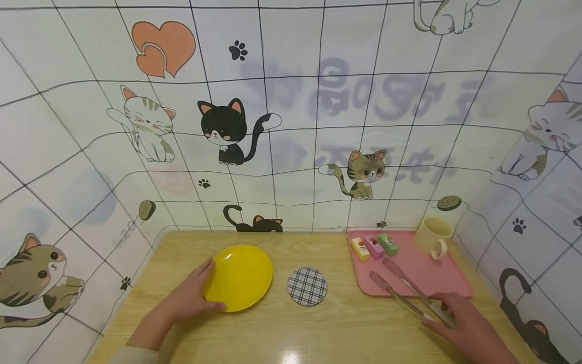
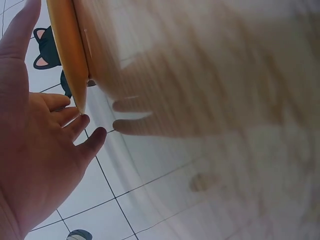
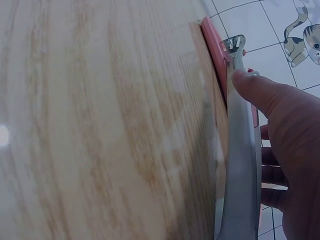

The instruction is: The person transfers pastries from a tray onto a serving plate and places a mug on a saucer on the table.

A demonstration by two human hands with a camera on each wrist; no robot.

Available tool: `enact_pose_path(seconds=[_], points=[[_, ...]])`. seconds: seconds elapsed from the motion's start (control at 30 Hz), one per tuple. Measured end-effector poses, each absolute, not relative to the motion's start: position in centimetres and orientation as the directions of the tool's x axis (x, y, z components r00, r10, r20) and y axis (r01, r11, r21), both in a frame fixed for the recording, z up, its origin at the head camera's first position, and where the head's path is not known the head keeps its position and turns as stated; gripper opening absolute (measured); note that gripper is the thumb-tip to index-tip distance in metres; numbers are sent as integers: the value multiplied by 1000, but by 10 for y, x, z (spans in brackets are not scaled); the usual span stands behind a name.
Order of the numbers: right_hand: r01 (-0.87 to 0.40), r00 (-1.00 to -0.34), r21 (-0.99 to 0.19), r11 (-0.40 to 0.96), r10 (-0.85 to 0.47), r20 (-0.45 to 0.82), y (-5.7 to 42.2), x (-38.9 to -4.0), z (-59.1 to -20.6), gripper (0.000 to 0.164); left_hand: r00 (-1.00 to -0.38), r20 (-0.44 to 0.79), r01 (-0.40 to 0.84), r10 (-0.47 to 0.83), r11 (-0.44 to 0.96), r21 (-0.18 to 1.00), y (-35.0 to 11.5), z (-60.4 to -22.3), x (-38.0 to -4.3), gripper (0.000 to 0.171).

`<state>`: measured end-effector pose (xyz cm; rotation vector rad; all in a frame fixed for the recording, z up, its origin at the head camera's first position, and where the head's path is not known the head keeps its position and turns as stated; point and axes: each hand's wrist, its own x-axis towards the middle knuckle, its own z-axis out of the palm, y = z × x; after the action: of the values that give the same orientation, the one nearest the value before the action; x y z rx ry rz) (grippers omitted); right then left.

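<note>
A yellow plate (image 1: 243,278) lies at the left of the table. My left hand (image 1: 193,293) rests against its left rim, thumb at the near edge and fingers farther back. In the left wrist view, the relaxed fingers (image 2: 82,127) touch the plate's edge. My right hand (image 1: 466,323) holds a pair of metal tongs (image 1: 417,291) between thumb and fingers, with the arms spread apart. The tips reach over a pink tray (image 1: 436,278), close to the small yellow (image 1: 360,249), pink (image 1: 374,247) and green (image 1: 388,243) cake-like pieces. Nothing is between the tips.
A cream mug (image 1: 434,235) stands at the tray's back right, handle toward me. Between plate and tray lies a round checked coaster (image 1: 307,286). The wooden table (image 1: 282,328) is bounded at the back and sides by cat-printed sheeting (image 1: 291,192).
</note>
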<state>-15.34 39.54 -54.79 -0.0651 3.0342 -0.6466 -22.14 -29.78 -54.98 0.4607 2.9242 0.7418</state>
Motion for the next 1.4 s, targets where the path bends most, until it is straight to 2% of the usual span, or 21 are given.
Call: enact_pose_path(seconds=[0.3,0.5,0.73,1.07,1.4], points=[[-28,-997,-415,909,-57,-56,402,-153,-557,83,-943,-34,271,331,824,498,-296,-546,-222,139],[-66,-997,-454,888,-71,5,403,-148,-564,76,-944,-63,252,324,832,494,-294,-543,-223,140],[-97,-994,-415,905,-64,92,403,-140,-569,66,-942,-87,236,324,824,515,-293,-542,-221,139],[-48,-997,-398,916,-21,72,399,-136,-567,79,-941,-101,226,323,822,523,-292,-539,-221,139],[-37,-987,-377,925,26,160,398,-135,-565,66,-941,-119,215,317,830,514,-294,-538,-222,140]])
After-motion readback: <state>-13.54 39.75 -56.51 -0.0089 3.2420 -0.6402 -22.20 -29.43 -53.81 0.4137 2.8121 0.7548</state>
